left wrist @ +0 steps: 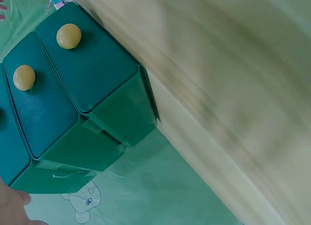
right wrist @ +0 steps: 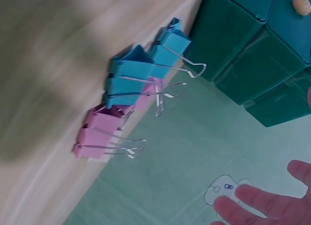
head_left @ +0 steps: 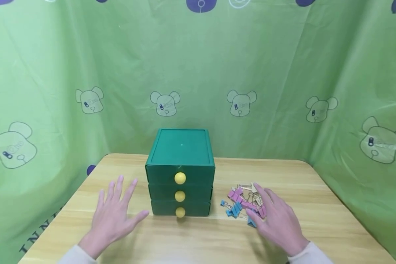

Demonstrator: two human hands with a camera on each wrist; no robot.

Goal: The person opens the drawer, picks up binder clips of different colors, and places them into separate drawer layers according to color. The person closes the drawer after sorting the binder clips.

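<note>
My left hand (head_left: 112, 216) hovers left of a green drawer box (head_left: 179, 146), fingers spread and straight, holding nothing. The box has three stacked drawers, each with a round yellow knob (head_left: 180, 178), all pushed in. To its right lies a loose pile of binder clips, with pink clips (head_left: 235, 194), blue clips (head_left: 236, 209) and pale cream ones. My right hand (head_left: 280, 222) is over the right side of the pile, fingers loosely extended, with nothing in its grasp. In the right wrist view, blue clips (right wrist: 130, 74) and a pink clip (right wrist: 99, 130) show their wire handles, apart from the fingers.
The items rest on a light wooden table (head_left: 171, 242) with rounded back corners. A green curtain (head_left: 198, 66) printed with bear heads hangs around the back and both sides. The drawer box stands near the middle of the table.
</note>
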